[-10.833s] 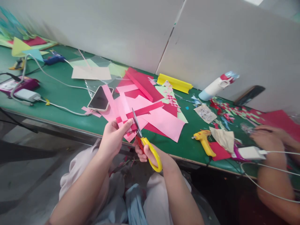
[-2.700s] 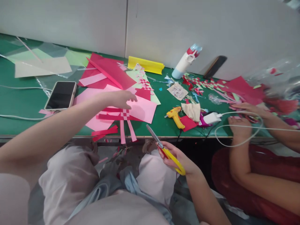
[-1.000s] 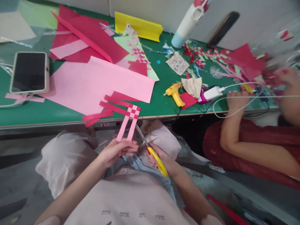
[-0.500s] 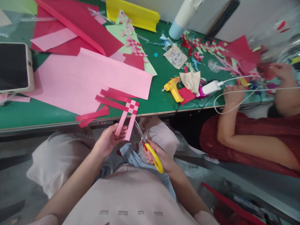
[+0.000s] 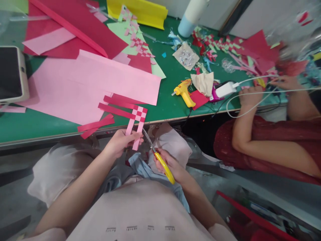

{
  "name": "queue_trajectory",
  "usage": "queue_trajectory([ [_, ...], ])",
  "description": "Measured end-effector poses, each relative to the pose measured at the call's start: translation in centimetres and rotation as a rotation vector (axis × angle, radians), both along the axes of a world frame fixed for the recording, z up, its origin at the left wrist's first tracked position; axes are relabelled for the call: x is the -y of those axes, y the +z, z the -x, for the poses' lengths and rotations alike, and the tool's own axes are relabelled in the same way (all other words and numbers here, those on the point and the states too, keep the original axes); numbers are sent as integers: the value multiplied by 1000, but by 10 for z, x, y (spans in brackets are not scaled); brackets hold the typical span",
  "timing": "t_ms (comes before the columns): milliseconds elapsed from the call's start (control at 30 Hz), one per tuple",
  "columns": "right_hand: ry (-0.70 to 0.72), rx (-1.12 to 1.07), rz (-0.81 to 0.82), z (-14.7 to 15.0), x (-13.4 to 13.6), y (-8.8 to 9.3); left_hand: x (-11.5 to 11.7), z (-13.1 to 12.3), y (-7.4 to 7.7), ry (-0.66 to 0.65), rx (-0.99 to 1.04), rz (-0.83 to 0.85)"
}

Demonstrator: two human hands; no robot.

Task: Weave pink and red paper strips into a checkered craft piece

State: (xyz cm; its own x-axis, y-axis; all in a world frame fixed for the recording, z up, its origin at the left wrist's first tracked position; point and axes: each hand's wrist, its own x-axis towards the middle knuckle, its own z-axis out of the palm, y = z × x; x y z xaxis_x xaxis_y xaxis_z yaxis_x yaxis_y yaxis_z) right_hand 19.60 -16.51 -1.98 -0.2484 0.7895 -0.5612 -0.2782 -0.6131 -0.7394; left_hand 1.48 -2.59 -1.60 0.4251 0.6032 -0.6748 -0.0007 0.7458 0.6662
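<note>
My left hand [image 5: 120, 142] is closed on the hanging ends of the light pink strips of a woven paper piece [image 5: 134, 117]. That piece is made of pink and red strips with a small checkered patch, and it juts over the front edge of the green table [image 5: 30, 124]. My right hand [image 5: 168, 164] grips yellow-handled scissors [image 5: 156, 154] below the table edge. Their blades point up toward the pink strips, close to the right one. A large pink sheet [image 5: 82, 83] lies just behind the woven piece.
A phone [image 5: 10, 75] lies at the left, dark red sheets [image 5: 72, 30] and a yellow folded sheet [image 5: 137, 11] at the back. A yellow glue gun [image 5: 184, 93], a white charger [image 5: 224, 88] with cable and paper scraps are at the right, where another person's hands [image 5: 249, 95] work.
My left hand drew the woven piece toward the table edge and took its pink strip ends. The scissors came up from my lap toward those strips. The view tipped down and closer.
</note>
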Motion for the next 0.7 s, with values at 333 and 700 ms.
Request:
queue_trajectory([
  [333,-63,-109,79,8,3,-1,6,0,-5,-32,32,13],
  [700,-45,-92,102,9,0,-1,10,2,-7,-29,30,-12],
])
